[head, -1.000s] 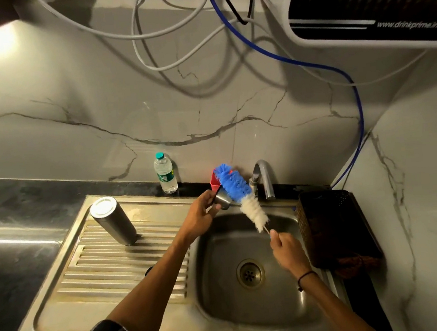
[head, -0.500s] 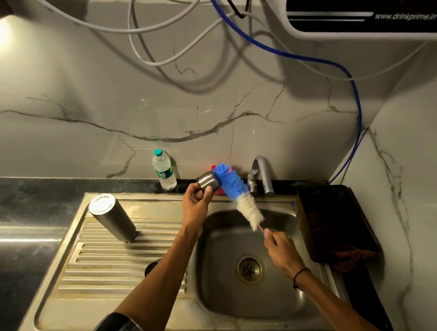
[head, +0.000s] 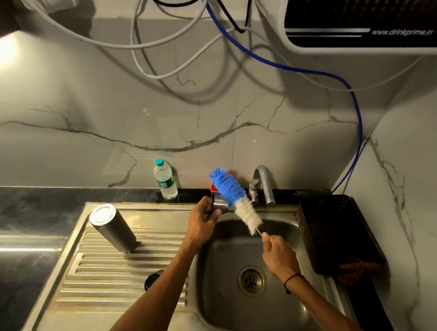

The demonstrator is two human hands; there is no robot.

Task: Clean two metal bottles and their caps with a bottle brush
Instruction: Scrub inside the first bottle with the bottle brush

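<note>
My left hand (head: 203,222) grips a small metal bottle cap (head: 220,205) above the back edge of the sink basin (head: 227,297). My right hand (head: 278,253) holds the thin handle of a bottle brush (head: 235,194) with blue bristles at the tip and white ones below; the brush lies against the cap's right side. One metal bottle (head: 113,230) stands upside down on the ribbed drainboard (head: 94,277). A dark round cap (head: 151,280) lies on the drainboard, partly hidden by my left forearm. A second metal bottle is not visible.
A tap (head: 264,184) stands behind the basin. A plastic water bottle (head: 165,179) and a red object (head: 213,188) sit by the marble wall. A dark basket (head: 334,233) with a cloth sits right of the sink. Cables and a blue hose (head: 282,65) hang above.
The brush has slid up and back across the cap, its blue tip now higher. My left hand has lowered and turned the cap slightly. The right hand has moved a little to the right.
</note>
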